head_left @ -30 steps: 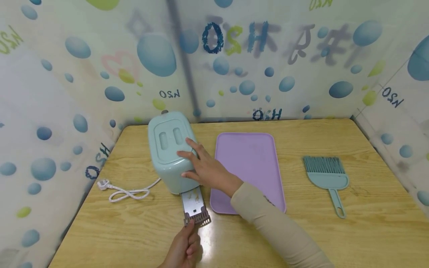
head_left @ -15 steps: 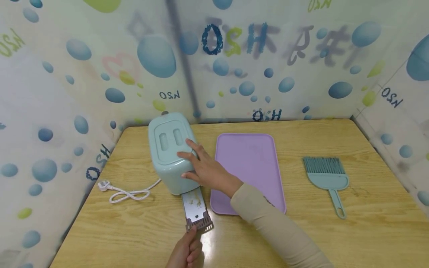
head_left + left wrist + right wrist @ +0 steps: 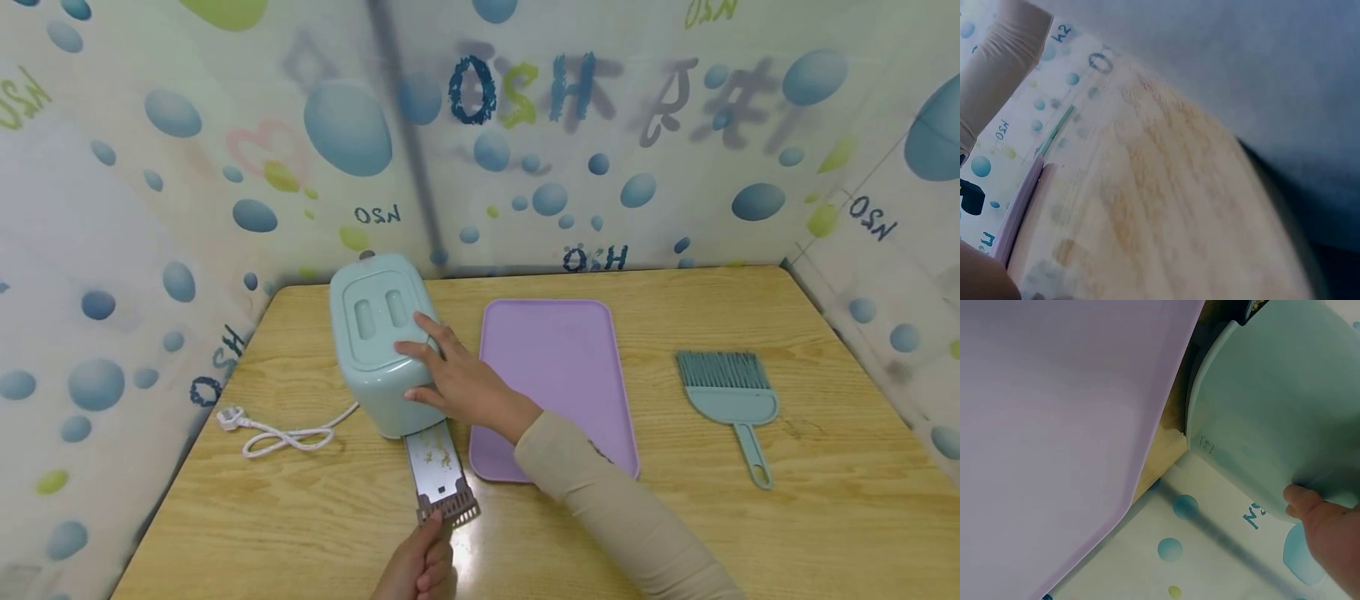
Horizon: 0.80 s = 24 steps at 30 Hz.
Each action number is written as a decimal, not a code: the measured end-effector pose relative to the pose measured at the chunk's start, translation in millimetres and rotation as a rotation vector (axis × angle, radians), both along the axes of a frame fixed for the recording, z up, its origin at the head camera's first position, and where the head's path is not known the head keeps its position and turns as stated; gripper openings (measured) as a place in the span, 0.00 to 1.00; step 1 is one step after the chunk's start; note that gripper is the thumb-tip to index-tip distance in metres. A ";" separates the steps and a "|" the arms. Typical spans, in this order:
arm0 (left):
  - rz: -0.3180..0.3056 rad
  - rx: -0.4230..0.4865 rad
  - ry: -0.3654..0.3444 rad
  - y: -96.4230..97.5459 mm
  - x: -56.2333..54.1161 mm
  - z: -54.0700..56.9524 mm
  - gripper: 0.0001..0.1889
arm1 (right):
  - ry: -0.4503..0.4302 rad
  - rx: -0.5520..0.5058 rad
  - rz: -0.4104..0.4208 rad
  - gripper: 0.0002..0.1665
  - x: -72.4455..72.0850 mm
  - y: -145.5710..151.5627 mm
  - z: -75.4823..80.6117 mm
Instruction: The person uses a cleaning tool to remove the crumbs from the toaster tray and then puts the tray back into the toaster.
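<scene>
A pale blue toaster (image 3: 382, 325) with a lid over its top stands at the left of the table. From its lower front end sticks out a metal crumb tray (image 3: 434, 462) with brownish crumbs on it. My left hand (image 3: 420, 562) pinches the tray's brown slotted end (image 3: 448, 504), thumb on top. Spread over the toaster's top and near side, my right hand (image 3: 468, 383) rests with fingers apart. In the right wrist view a finger of the right hand (image 3: 1329, 534) touches the toaster's side (image 3: 1266, 412). The rest of the tray is hidden inside the toaster.
A purple tray (image 3: 551, 333) lies right of the toaster, partly under the right forearm. Further right is a green hand brush (image 3: 731, 404). A looped white cord (image 3: 292, 435) with a plug lies to the left. A patterned wall (image 3: 637, 242) stands behind the table.
The left hand has drawn the crumb tray a little further out toward the person, showing more crumbs; it has slowed lately. The right hand keeps its place on the toaster.
</scene>
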<state>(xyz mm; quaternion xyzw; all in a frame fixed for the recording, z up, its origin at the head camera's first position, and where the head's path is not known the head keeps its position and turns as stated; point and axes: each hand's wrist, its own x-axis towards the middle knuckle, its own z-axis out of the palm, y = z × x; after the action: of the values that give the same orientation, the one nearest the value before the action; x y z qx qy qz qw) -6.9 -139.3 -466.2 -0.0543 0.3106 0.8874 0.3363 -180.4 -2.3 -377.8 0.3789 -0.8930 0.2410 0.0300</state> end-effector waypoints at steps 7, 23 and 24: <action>-0.015 0.094 0.077 -0.5 0.9 -5.8 0.18 | -0.012 0.006 -0.004 0.37 0.4 -0.7 0.2; 0.034 -0.276 -0.047 -2.4 10.7 6.9 0.11 | -0.031 0.013 0.005 0.37 0.2 -2.8 1.0; 0.032 -0.293 -0.046 -2.6 11.4 7.6 0.11 | -0.031 0.013 0.004 0.37 0.2 -2.9 0.9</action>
<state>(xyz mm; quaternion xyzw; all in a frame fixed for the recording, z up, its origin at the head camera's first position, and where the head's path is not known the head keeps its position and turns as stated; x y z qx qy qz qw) 4.5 -141.9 -458.6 -0.1279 0.4284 0.8362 0.3176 -180.2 -5.2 -376.9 0.3772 -0.8940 0.2413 0.0132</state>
